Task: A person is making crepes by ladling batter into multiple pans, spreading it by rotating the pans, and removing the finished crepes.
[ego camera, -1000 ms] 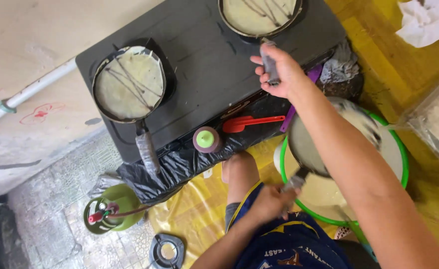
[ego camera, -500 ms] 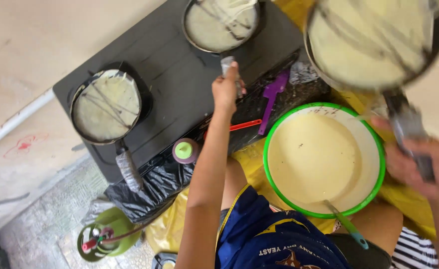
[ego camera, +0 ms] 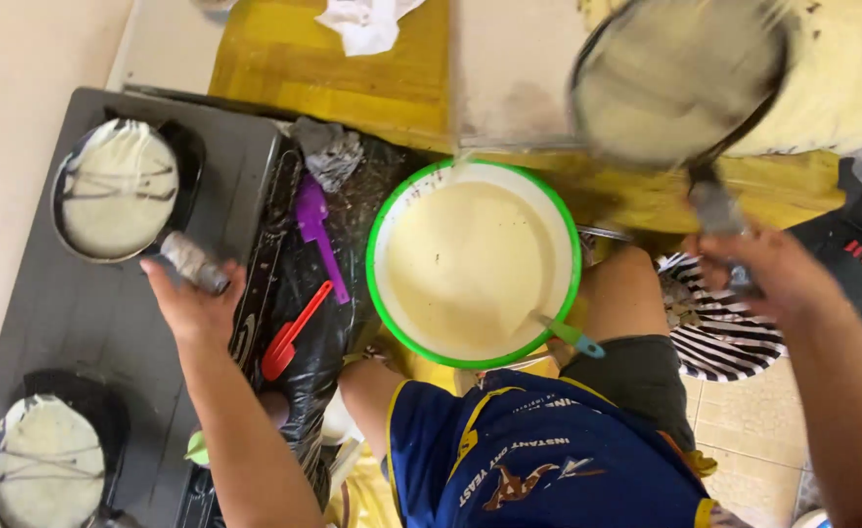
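My left hand (ego camera: 191,305) is closed round the wrapped handle (ego camera: 194,262) of a small dark pan (ego camera: 118,191) on the dark grey stove (ego camera: 49,313); a pale crepe fills the pan. My right hand (ego camera: 758,266) grips the handle of a second pan (ego camera: 675,78), held in the air at the upper right and blurred, with pale batter in it. Between my arms stands a white bowl with a green rim (ego camera: 373,244), full of cream batter. A teal-handled ladle (ego camera: 568,335) rests at its lower right edge.
A third pan (ego camera: 47,460) with a crepe sits at the stove's lower left. A purple spatula (ego camera: 313,223) and a red spatula (ego camera: 289,334) lie on black plastic beside the stove. A white cloth (ego camera: 367,20) lies on the yellow surface; a striped cloth (ego camera: 719,328) is by my right knee.
The view has swung round, so the stove now lies at the left. My right hand has carried its pan up and off to the right of the bowl. My left hand keeps its handle.
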